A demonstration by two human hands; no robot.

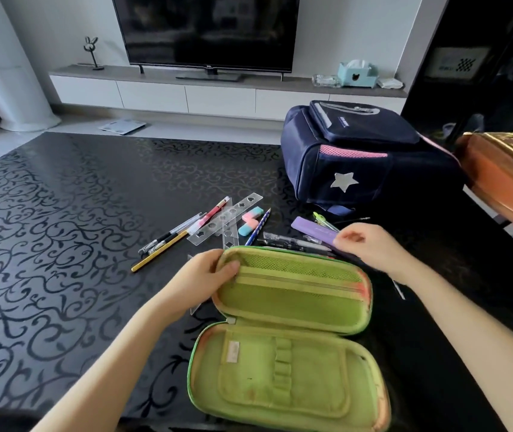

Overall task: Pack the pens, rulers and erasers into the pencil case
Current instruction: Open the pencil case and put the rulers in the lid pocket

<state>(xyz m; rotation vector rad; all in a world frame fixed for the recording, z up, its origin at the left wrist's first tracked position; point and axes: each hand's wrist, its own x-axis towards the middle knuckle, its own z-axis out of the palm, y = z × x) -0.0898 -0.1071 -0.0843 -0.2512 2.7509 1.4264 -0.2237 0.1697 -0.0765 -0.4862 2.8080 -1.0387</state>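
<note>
The TV (208, 26) says TCL (backpack (358, 157) label unreadable); left hand (205, 272) grips the open pencil case (295, 307) rim, right hand (370, 244) pinches the purple ruler (311, 230).

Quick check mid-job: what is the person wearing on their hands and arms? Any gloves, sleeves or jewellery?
Nothing is worn that I can see. The left hand and right hand have no gloves, and no rings show on the fingers. The left forearm and right forearm are uncovered to the frame edge: no sleeve, watch or bracelet.
</note>
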